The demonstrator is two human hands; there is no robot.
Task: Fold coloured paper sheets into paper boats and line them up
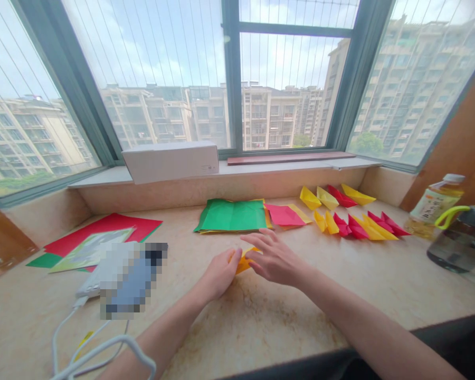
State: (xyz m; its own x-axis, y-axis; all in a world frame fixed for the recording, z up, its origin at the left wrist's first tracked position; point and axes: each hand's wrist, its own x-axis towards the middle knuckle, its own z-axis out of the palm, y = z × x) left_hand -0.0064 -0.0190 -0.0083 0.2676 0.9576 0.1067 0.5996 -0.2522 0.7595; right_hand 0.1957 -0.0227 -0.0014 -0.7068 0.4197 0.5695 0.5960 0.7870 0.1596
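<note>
A small folded piece of yellow-orange paper (243, 261) sits between my hands, low over the marble counter (237, 311). My left hand (220, 273) grips its left end, and my right hand (275, 258) holds its right side, with the fingers spread above it. Part of the paper is hidden by my fingers. Behind my hands lie a stack of green paper (231, 215) and pink sheets (283, 215). Several yellow and red paper boats (356, 224) stand in rows to the right.
Red and green sheets (103, 232) lie at the left, beside a pixelated object (126, 279) with white cables (91, 359). A bottle of oil (435, 203) and a dark flask (463, 237) stand at the right. A white box (170, 161) sits on the window sill.
</note>
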